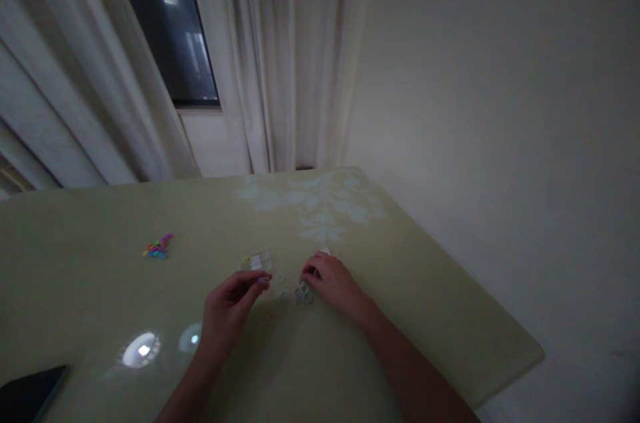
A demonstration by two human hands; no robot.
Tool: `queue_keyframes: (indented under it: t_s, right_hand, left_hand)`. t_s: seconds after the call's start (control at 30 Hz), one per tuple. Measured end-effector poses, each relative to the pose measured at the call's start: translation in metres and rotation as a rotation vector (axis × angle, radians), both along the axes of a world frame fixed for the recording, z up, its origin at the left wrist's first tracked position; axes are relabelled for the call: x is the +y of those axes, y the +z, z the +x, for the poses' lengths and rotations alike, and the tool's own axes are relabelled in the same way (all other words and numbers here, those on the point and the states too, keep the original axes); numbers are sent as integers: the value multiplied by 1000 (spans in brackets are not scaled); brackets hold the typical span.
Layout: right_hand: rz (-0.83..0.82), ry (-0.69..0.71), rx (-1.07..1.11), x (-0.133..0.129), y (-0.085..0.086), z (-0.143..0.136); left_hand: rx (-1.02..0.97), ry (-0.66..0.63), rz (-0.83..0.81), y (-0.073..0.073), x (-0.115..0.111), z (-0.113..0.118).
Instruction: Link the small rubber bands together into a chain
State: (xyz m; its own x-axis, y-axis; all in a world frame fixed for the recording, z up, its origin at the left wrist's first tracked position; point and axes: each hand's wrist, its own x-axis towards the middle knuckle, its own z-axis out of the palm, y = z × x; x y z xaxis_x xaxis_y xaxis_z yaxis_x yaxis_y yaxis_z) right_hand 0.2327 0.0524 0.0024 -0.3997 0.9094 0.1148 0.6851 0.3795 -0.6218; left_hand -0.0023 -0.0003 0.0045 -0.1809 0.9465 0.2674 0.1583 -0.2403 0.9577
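My left hand [227,313] is closed in a pinch, thumb against forefinger. A small pale bit shows at its fingertips, too small to name. Just beyond that hand lies a clear plastic box [265,255] with a few yellowish bits and a white patch in it. My right hand [333,280] has its fingers curled together beside a small pile of pale rings [303,294]; whether it grips one is hidden. Between the hands, a loose ring [281,278] lies on the table, with another loose ring [284,294] nearer to me.
A heap of small bright-coloured pieces [158,247] lies left on the glossy greenish table [100,290]. At the near left corner is a dark flat device [33,393]. A wall [500,143] runs along the right edge; curtains [270,56] and a window [170,23] stand behind.
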Motion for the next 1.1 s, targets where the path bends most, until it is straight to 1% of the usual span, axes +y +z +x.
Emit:
queue_keyframes:
  t_s: [0.1, 0.2, 0.3, 0.4, 0.5, 0.6, 0.7, 0.83, 0.93, 1.1]
  right_hand:
    - [-5, -20, -1, -1, -5, -5]
    - [2, -9, -21, -1, -7, -5]
    - [14, -20, -49, 0, -4, -3]
    - [33, -26, -23, -1, 2, -2]
    - [8, 23, 4, -3, 5, -2]
    - [8, 75, -42, -3, 3, -1]
    - [-8, 104, -82, 0, 2, 4]
    - [-14, 67, -87, 6, 3, 11]
    - [15, 29, -89, 9, 3, 14]
    - [45, 31, -67, 6, 3, 12]
  left_hand:
    - [2, -3, -20, -1, 0, -1]
    - [8, -10, -25, 0, -2, -1]
    - [23, -17, -26, 1, -3, 0]
    - [25, -30, -25, 2, -3, 2]
    - [35, -49, -27, 1, -4, 4]
    - [36, -60, -30, 0, -4, 5]
    - [37, -44, -39, 1, -4, 5]
    - [53, -39, -52, 3, -3, 4]
    - [60, -50, -67, 2, -2, 3]
    - [134, -46, -82, -2, 0, -2]
